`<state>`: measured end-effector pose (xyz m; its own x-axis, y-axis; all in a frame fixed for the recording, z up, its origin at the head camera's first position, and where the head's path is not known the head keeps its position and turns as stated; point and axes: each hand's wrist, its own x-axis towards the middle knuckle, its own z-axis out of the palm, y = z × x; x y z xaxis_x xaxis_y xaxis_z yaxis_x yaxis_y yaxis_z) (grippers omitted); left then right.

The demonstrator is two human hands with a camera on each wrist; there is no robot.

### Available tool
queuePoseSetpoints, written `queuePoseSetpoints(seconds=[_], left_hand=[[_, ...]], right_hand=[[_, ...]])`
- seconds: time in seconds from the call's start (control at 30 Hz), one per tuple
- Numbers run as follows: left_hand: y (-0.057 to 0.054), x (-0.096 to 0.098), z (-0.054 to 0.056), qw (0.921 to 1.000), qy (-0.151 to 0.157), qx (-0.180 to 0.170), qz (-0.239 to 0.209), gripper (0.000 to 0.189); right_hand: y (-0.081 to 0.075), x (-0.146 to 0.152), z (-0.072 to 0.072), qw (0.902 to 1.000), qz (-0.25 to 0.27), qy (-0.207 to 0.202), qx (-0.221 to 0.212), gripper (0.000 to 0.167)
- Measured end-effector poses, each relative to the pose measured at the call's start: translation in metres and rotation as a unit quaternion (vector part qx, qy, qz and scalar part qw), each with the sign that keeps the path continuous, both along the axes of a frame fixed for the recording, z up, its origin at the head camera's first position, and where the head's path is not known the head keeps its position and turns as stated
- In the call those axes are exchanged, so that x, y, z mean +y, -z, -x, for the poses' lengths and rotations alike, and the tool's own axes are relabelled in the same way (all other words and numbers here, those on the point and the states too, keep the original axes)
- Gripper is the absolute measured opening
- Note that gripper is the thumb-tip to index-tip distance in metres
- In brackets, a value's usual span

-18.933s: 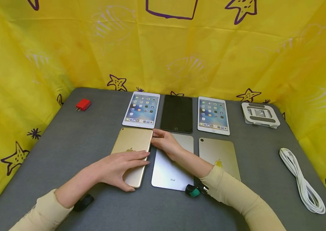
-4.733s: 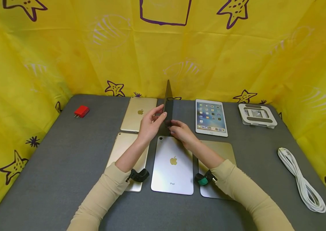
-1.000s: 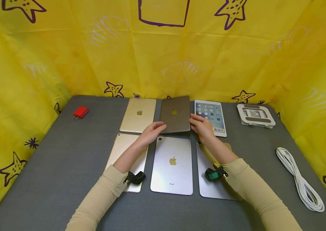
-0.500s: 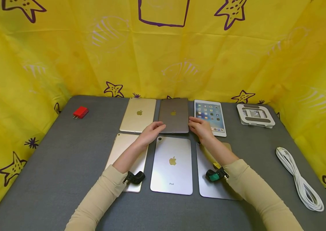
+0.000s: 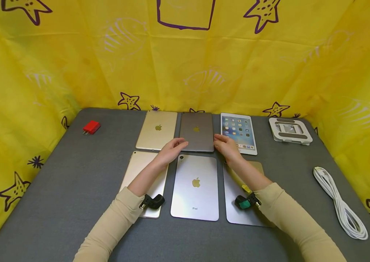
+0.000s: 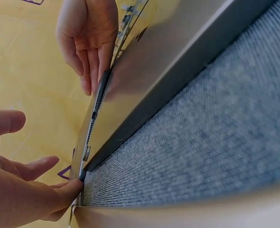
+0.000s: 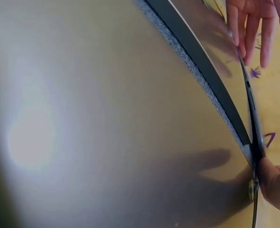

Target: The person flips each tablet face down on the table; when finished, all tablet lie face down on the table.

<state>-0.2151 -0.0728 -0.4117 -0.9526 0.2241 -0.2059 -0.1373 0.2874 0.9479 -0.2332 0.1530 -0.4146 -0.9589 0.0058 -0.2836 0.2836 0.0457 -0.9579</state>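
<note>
A dark grey tablet lies back side up in the middle of the rear row. My left hand rests at its near left corner, fingers nearly straight. At its near right edge is my right hand, its fingers touching or just beside the rim. Left of it lies a gold tablet, also back up. On the right, a white tablet shows its screen of icons. The wrist views catch the dark tablet's near edge and the fingers of both hands around it.
In the front row lie a gold tablet, a silver tablet and another pale tablet, partly under my forearms. A red plug adapter sits at left. A folded stand and a coiled white cable are at right.
The rear-left tablet, screen up at first, now lies back up. The dark tablet was raised on edge between both hands, then lowered flat, back up. Over the last second it settled slightly.
</note>
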Motion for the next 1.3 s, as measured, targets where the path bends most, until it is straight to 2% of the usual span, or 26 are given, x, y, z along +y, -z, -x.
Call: queuePoseSetpoints(seconds=[0.13, 0.37, 0.57, 0.73, 0.87, 1.07, 1.17, 1.3], left_hand=[[0.001, 0.0, 0.0, 1.0, 0.0, -0.001, 0.004, 0.055], [0.0, 0.001, -0.001, 0.9999, 0.005, 0.003, 0.008, 0.055], [-0.001, 0.002, -0.001, 0.9998, 0.013, 0.006, 0.011, 0.058], [-0.001, 0.005, -0.003, 0.9995, 0.012, 0.013, 0.024, 0.059], [-0.003, 0.01, -0.006, 0.9987, -0.007, 0.043, 0.027, 0.054], [-0.007, 0.023, -0.007, 0.9957, -0.037, 0.072, -0.044, 0.034], [-0.008, 0.034, -0.006, 0.9938, -0.036, 0.074, -0.075, 0.029], [-0.007, 0.051, -0.004, 0.9928, -0.021, 0.06, -0.102, 0.029]], right_hand=[[0.0, 0.0, -0.004, 0.9998, -0.013, -0.016, 0.005, 0.052], [-0.002, 0.002, -0.011, 0.9972, -0.045, -0.047, 0.038, 0.057], [-0.004, 0.001, -0.01, 0.994, -0.083, -0.066, 0.027, 0.058], [-0.006, 0.002, -0.011, 0.9947, -0.07, -0.073, 0.02, 0.059], [-0.009, 0.006, -0.015, 0.9964, -0.049, -0.067, 0.017, 0.058], [-0.012, 0.017, -0.018, 0.9979, -0.032, -0.041, 0.038, 0.054], [-0.013, 0.028, -0.019, 0.9979, -0.039, -0.029, 0.043, 0.052], [-0.012, 0.046, -0.022, 0.9976, -0.051, -0.005, 0.047, 0.05]])
